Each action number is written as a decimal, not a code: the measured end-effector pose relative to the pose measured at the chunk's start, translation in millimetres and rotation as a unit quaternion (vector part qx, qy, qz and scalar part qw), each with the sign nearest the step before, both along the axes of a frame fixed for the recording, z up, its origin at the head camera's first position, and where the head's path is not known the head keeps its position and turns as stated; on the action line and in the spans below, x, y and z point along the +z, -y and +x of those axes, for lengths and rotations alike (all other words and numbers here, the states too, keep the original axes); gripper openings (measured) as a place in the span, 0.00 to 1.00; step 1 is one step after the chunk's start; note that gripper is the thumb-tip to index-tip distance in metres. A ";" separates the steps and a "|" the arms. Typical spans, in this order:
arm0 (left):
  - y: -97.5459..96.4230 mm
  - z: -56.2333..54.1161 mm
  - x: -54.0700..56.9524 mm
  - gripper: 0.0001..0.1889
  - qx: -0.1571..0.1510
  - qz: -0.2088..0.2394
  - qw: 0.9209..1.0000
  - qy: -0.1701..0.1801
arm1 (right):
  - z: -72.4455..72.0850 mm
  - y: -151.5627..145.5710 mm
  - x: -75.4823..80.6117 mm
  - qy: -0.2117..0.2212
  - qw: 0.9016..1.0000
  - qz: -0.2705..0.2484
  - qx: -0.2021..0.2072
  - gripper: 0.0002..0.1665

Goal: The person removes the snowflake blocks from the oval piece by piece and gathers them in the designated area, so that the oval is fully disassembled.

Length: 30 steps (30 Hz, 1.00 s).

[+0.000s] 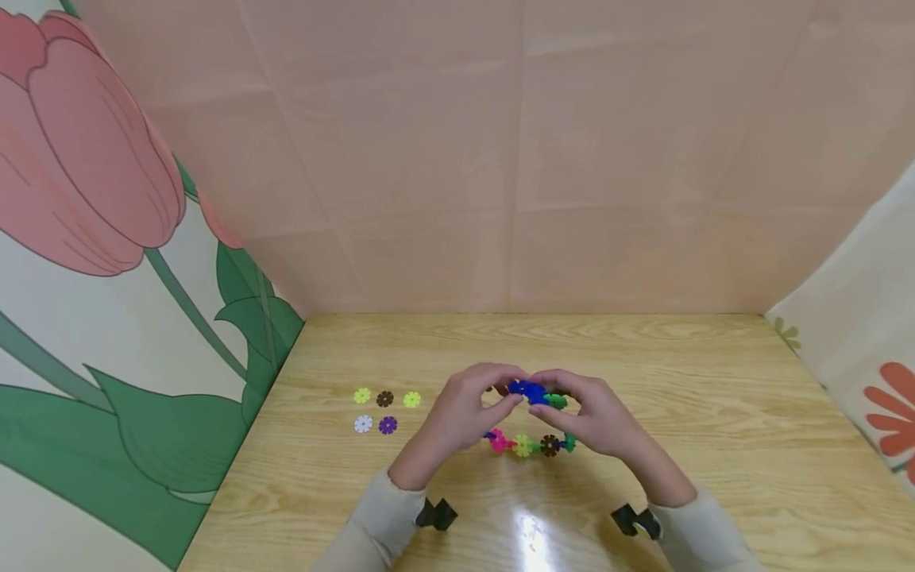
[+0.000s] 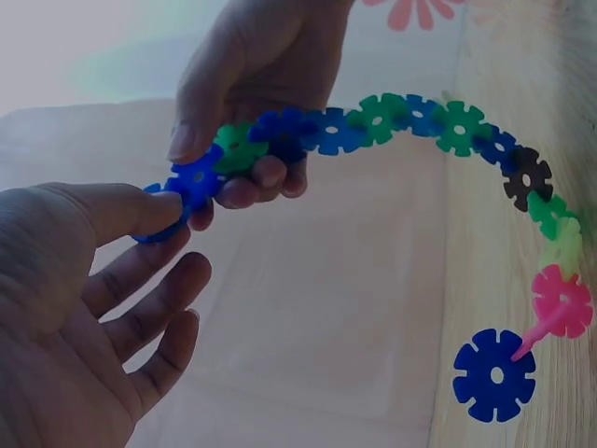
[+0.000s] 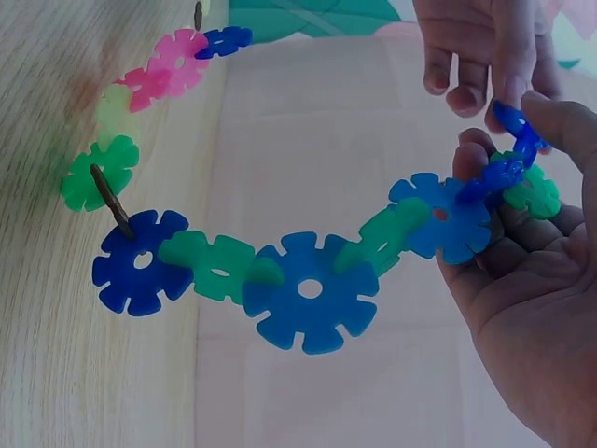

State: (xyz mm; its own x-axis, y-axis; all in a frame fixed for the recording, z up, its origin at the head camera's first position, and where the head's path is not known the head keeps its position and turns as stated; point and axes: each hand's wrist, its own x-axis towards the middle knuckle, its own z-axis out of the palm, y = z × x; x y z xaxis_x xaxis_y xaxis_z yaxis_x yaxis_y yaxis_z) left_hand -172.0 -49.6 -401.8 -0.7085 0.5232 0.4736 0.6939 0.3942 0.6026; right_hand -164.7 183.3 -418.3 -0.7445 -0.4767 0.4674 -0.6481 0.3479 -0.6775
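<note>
My left hand (image 1: 465,407) pinches a blue slotted flower disc (image 2: 154,231) between thumb and forefinger; its other fingers are spread. That disc meets another blue disc (image 2: 194,189) at the end of a chain of interlocking plastic discs. My right hand (image 1: 599,411) grips the chain near this end, around a green disc (image 3: 536,194) and blue ones. From there the chain curves round through blue and green discs (image 2: 373,131), a brown one (image 2: 520,194), a yellow-green one (image 2: 560,254) and pink ones (image 2: 550,297). Beyond the pink hangs a dark blue disc (image 2: 476,381).
To the left of the hands, several loose discs lie flat on the wooden table (image 1: 322,485): yellow-green (image 1: 358,396), brown (image 1: 380,400), yellow (image 1: 407,400), white (image 1: 359,426) and purple (image 1: 384,427). A pinkish cloth backdrop (image 1: 500,199) rises behind the table.
</note>
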 end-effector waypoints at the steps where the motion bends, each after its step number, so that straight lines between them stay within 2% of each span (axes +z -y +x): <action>1: 0.0 -0.7 -0.4 0.14 -0.005 -0.008 1.000 -0.011 | 0.2 0.5 0.4 -0.001 1.000 -0.001 0.001 0.18; 7: -0.2 -4.0 -4.1 0.17 -0.025 -0.033 0.997 -0.063 | 0.3 1.6 0.5 -0.027 1.000 -0.005 0.010 0.19; 13: -0.2 -5.5 -3.3 0.15 -0.034 -0.024 0.995 -0.088 | -0.1 1.0 -0.1 -0.064 0.998 -0.008 0.017 0.21; 18: 1.2 -5.0 -1.8 0.14 -0.039 -0.025 0.993 -0.105 | 0.2 2.6 1.9 -0.075 0.997 -0.004 0.019 0.21; 23: 5.0 -5.8 1.2 0.13 -0.041 0.004 0.994 -0.103 | 0.8 3.4 6.8 -0.080 0.997 0.004 0.007 0.20; 27: 14.7 -7.7 9.0 0.12 -0.020 0.024 0.995 -0.092 | 2.5 -4.3 9.0 -0.072 0.997 0.011 -0.027 0.20; 30: 22.5 -8.9 13.7 0.14 -0.003 0.015 0.997 -0.072 | 3.2 -10.8 9.2 -0.062 0.997 0.006 -0.040 0.20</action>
State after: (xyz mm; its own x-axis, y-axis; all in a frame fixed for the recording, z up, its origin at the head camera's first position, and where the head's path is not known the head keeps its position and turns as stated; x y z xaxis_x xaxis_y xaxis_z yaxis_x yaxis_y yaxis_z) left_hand -180.8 -72.2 -388.2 -0.6281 0.5123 0.5857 0.7770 0.3731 0.5069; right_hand -161.4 194.1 -409.1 -0.7174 -0.4231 0.5535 -0.6963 0.4093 -0.5896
